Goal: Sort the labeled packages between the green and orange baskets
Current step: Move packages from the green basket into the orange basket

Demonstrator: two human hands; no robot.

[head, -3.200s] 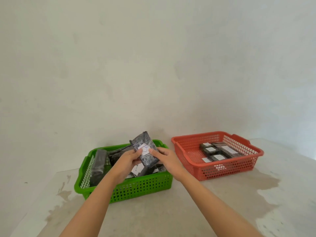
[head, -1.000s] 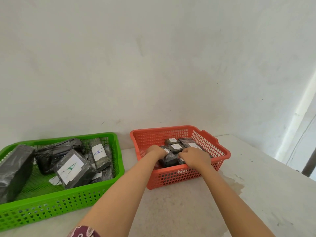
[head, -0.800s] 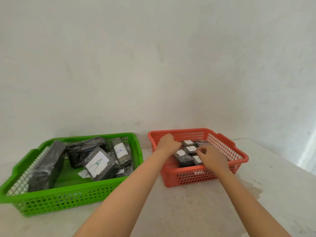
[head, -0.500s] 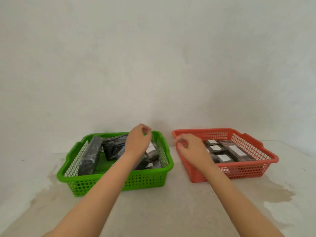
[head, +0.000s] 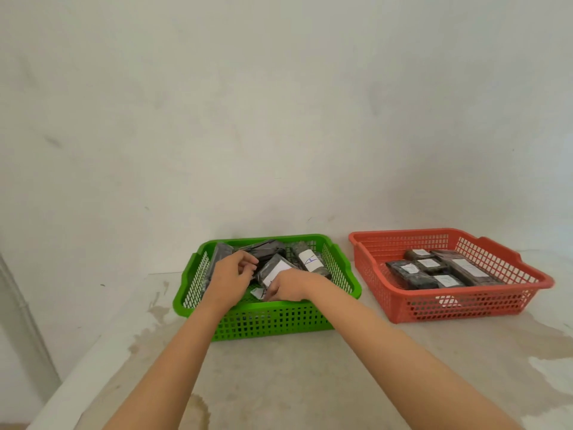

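Both hands are reaching into the green basket (head: 273, 321): the left hand (head: 231, 279) and right hand (head: 290, 285) are grasping a dark labeled package (head: 274, 270) together. More labeled packages (head: 434, 270) are lying flat in the orange basket (head: 465, 305) alongside on the table (head: 310, 383).

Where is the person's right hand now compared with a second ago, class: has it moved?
Yes. The right hand has moved from the orange plastic basket leftward into the green plastic basket.
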